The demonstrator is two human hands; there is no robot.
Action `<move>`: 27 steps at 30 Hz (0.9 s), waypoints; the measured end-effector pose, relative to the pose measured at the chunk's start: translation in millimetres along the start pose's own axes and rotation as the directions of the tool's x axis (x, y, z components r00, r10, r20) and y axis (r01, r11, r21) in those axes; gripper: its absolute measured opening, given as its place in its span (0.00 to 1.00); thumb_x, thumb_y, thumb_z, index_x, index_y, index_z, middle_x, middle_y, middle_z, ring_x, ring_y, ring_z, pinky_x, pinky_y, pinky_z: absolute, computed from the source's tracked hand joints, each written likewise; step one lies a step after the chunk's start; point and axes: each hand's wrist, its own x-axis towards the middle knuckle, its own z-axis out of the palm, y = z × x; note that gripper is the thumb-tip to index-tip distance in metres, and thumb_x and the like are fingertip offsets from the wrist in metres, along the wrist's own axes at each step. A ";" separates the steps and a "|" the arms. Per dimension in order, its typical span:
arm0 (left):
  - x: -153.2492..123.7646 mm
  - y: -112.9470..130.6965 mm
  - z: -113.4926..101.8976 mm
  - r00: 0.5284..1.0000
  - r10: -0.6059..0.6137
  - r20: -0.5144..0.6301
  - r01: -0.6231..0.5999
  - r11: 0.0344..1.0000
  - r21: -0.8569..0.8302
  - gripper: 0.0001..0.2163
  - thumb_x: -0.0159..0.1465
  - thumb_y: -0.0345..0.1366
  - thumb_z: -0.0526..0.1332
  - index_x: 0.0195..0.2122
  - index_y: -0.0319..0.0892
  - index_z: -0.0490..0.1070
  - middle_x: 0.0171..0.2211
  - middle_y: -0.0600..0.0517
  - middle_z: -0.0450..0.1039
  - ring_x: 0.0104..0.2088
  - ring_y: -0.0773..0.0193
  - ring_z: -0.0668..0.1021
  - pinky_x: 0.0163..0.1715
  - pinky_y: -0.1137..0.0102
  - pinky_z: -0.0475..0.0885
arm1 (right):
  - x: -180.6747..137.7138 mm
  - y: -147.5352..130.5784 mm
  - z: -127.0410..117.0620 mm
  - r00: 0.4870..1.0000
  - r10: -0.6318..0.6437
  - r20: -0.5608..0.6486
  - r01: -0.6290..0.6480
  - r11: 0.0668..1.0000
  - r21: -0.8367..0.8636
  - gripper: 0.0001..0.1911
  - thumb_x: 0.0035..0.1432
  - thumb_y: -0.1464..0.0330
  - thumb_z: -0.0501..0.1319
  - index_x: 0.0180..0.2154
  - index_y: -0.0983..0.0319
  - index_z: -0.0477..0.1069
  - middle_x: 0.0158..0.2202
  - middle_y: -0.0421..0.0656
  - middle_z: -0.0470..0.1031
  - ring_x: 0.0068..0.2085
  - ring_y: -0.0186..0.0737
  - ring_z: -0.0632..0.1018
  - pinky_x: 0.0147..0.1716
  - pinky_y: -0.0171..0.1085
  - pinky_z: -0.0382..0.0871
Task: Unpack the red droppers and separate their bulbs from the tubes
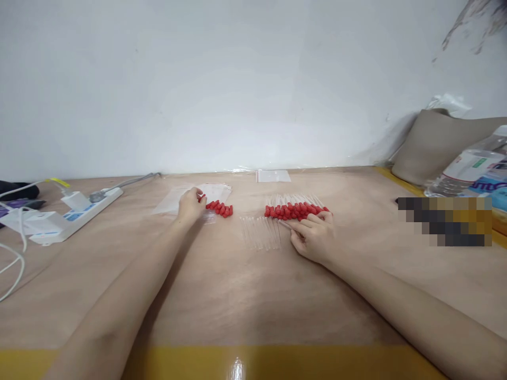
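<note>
Several tubes [260,235]: between left hand [191,205] and right hand [315,235], nearer the right; long axes run near to far.
Left hand: fingertips narrow on what looks like one red cap [202,199], just left of the loose caps [220,208].
Right hand: pinches a held tube [284,225] by the others' right edge.
Capped row [293,211]: just beyond the right hand, red ends near, clear shafts far.
Bags [166,201]: flat, about the left hand; contents unclear.
Far bag [273,176]: flat; contents unclear.
</note>
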 end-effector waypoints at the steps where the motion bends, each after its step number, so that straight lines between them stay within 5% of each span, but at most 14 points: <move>1: 1.2 0.8 2.0 1.000 -0.001 0.015 0.001 1.000 0.006 0.10 0.55 0.37 0.56 0.37 0.41 0.67 0.32 0.47 0.72 0.33 0.58 0.73 0.35 0.65 0.66 | -0.1 -0.8 0.4 1.000 0.009 0.011 -0.009 1.000 -0.003 0.11 0.51 0.72 0.53 0.33 0.59 0.74 0.22 0.39 0.73 0.28 0.35 0.66 0.39 0.41 0.50; 7: -0.2 6.3 2.3 1.000 0.028 -0.004 -0.027 0.999 0.024 0.11 0.56 0.42 0.56 0.32 0.41 0.70 0.34 0.45 0.71 0.41 0.51 0.71 0.40 0.60 0.64 | -1.2 -6.2 3.3 0.998 0.021 0.065 -0.022 1.000 0.022 0.11 0.51 0.72 0.54 0.34 0.58 0.73 0.26 0.39 0.75 0.30 0.36 0.66 0.39 0.41 0.48; 11: -16.2 31.8 0.6 0.944 0.272 -0.186 -0.267 0.962 0.050 0.11 0.58 0.41 0.54 0.33 0.41 0.71 0.35 0.46 0.69 0.42 0.55 0.70 0.44 0.62 0.62 | -0.5 -12.1 2.6 0.996 0.009 0.091 -0.011 1.000 0.016 0.10 0.52 0.71 0.54 0.34 0.60 0.73 0.26 0.40 0.75 0.31 0.36 0.66 0.38 0.41 0.48; 19: -60.8 109.5 12.5 0.778 0.624 0.070 -0.610 0.778 -0.153 0.08 0.59 0.40 0.57 0.36 0.43 0.70 0.37 0.52 0.71 0.40 0.60 0.71 0.41 0.65 0.63 | 2.0 -23.6 -5.1 0.975 -0.019 0.220 0.003 0.997 0.074 0.13 0.57 0.62 0.53 0.37 0.61 0.72 0.33 0.43 0.74 0.36 0.39 0.66 0.39 0.42 0.48; 23: -65.9 120.9 20.9 0.687 0.715 0.129 -0.685 0.696 -0.213 0.12 0.58 0.42 0.59 0.42 0.45 0.68 0.40 0.51 0.70 0.44 0.60 0.70 0.44 0.65 0.63 | 2.1 -23.6 -5.9 0.965 -0.047 0.257 0.025 0.996 0.091 0.18 0.59 0.58 0.51 0.43 0.62 0.69 0.35 0.45 0.73 0.38 0.41 0.66 0.40 0.42 0.48; 27: -64.2 122.3 28.3 0.642 0.754 0.138 -0.723 0.656 -0.217 0.14 0.58 0.44 0.59 0.43 0.44 0.68 0.41 0.51 0.70 0.44 0.59 0.70 0.45 0.64 0.62 | 2.2 -24.9 -6.6 0.955 -0.083 0.286 0.064 0.995 0.075 0.19 0.58 0.58 0.51 0.44 0.63 0.68 0.37 0.47 0.72 0.39 0.42 0.65 0.40 0.42 0.49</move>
